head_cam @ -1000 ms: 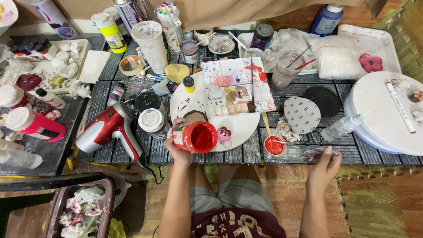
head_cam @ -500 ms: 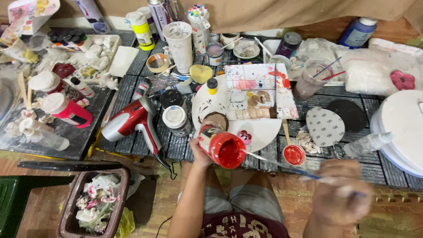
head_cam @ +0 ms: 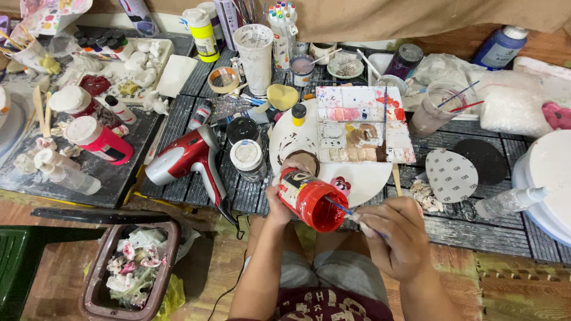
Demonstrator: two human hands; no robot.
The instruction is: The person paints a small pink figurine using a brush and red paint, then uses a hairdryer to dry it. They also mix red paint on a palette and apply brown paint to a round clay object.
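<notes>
Dark slatted boards make up the worktable (head_cam: pixel 488 229), paint-smeared and crowded almost to every edge. At its near edge, the left hand (head_cam: pixel 277 202) is wrapped around a red paint jar (head_cam: pixel 309 198), tilted so its open mouth faces the right hand; the jar sits just over the near rim of a round white plate (head_cam: pixel 363 178). The right hand (head_cam: pixel 397 236) is pinched shut on a thin brush (head_cam: pixel 340 207), whose tip reaches into the jar's mouth and the red paint inside. On the plate, toward its far side, lies a rectangular paint palette (head_cam: pixel 363 125) with wells of pink, brown and red, and a small yellow bottle with a black cap (head_cam: pixel 298 114) stands beside it. Left of the plate, a white-lidded jar (head_cam: pixel 247 159) stands next to a red and silver hair dryer (head_cam: pixel 190 157) lying on its side, its cord dropping over the near edge. Further left, a red bottle with a white cap (head_cam: pixel 98 139) lies tipped over. Right of the plate are a grey sanding disc (head_cam: pixel 451 176) and a black disc (head_cam: pixel 485 159), side by side. Along the far edge stand a tall clear cup (head_cam: pixel 254 52) and a yellow bottle (head_cam: pixel 202 32). On the floor below the table's near left corner sits a brown bin (head_cam: pixel 128 270) filled with crumpled tissue.
</notes>
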